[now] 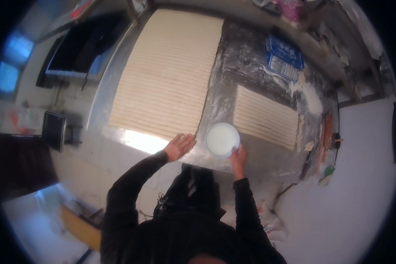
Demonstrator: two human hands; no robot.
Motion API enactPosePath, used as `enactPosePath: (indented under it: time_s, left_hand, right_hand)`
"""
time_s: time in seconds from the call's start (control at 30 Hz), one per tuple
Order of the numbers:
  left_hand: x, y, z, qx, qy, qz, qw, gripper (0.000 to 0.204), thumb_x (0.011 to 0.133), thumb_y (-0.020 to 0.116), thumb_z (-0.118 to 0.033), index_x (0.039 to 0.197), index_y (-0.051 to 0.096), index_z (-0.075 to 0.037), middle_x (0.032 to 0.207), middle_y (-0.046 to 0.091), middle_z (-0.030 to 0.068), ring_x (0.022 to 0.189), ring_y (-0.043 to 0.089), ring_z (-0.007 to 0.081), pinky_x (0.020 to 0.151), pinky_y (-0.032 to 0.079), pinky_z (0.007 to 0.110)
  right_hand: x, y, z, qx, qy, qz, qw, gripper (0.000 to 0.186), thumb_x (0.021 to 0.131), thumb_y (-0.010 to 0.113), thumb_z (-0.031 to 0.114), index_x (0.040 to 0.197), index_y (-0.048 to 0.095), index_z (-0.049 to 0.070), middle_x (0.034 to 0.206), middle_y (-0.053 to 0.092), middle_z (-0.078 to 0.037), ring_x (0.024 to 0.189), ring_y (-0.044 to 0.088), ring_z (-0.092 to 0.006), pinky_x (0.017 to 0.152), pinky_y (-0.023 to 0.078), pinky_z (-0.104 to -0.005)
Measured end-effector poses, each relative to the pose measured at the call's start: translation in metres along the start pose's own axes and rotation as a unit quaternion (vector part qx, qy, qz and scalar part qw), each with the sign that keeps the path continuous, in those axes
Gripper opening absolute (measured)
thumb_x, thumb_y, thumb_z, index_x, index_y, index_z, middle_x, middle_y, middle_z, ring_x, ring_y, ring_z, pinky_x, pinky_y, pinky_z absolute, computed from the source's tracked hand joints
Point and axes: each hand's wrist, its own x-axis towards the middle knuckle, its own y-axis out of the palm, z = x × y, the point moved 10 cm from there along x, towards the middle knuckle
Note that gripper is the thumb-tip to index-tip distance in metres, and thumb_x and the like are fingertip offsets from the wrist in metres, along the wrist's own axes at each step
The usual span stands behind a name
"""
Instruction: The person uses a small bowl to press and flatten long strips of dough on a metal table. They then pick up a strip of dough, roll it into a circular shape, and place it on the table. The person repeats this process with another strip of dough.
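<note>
My left hand [179,148] rests at the near right corner of a large sheet of dough strips [167,72], fingers laid out on it. My right hand [238,156] grips the edge of a round white bowl [220,137] holding milky liquid, just right of that sheet. A smaller sheet of dough strips [264,115] lies beyond the bowl to the right. Both sheets are on a flour-smeared metal table [240,66].
A blue package [284,57] and loose flour [313,97] are at the back right, wooden sticks [326,136] at the right end. A dark screen [83,44] and a small black panel [53,130] stand left. Shelving borders the back.
</note>
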Motion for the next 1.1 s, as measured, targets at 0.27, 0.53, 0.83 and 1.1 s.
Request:
enactPosePath:
  time_s: [0.27, 0.53, 0.83, 1.1]
  left_hand:
    - [0.056, 0.010, 0.019, -0.004, -0.032, 0.060, 0.998, 0.078, 0.087, 0.065, -0.048, 0.143, 0.048, 0.003, 0.157, 0.036, 0.0185, 0.148, 0.029, 0.0346, 0.119, 0.024, 0.052]
    - [0.021, -0.007, 0.016, -0.036, -0.067, 0.030, 0.997, 0.091, 0.086, 0.067, -0.048, 0.152, 0.032, 0.003, 0.162, 0.027, 0.0199, 0.149, 0.028, 0.0362, 0.118, 0.026, 0.052]
    - [-0.015, 0.010, -0.011, 0.000, -0.076, 0.006, 0.997, 0.063, 0.093, 0.057, -0.020, 0.152, 0.039, -0.006, 0.161, 0.033, 0.0161, 0.149, 0.032, 0.0315, 0.116, 0.028, 0.054]
    - [0.019, 0.008, 0.010, 0.015, -0.004, 0.010, 1.000, 0.056, 0.090, 0.056, -0.019, 0.145, 0.047, -0.009, 0.161, 0.033, 0.0137, 0.149, 0.034, 0.0293, 0.115, 0.032, 0.052]
  right_hand:
    - [-0.001, 0.000, -0.004, -0.014, 0.016, 0.006, 1.000, 0.022, 0.091, 0.050, -0.001, 0.106, 0.060, -0.013, 0.084, 0.065, -0.019, 0.058, 0.066, -0.0227, 0.048, 0.058, -0.0336]
    - [0.001, -0.004, -0.007, 0.001, 0.007, 0.008, 1.000, 0.025, 0.092, 0.050, 0.001, 0.110, 0.060, -0.012, 0.086, 0.066, -0.018, 0.064, 0.067, -0.0217, 0.048, 0.058, -0.0332]
    - [0.008, -0.007, -0.021, -0.041, 0.016, -0.008, 0.999, 0.022, 0.091, 0.052, 0.005, 0.106, 0.061, -0.009, 0.080, 0.067, -0.016, 0.058, 0.066, -0.0206, 0.046, 0.055, -0.0336]
    - [0.001, 0.004, -0.004, -0.007, -0.012, 0.006, 1.000, 0.020, 0.090, 0.051, 0.003, 0.100, 0.059, -0.013, 0.076, 0.064, -0.019, 0.056, 0.066, -0.0254, 0.046, 0.057, -0.0368]
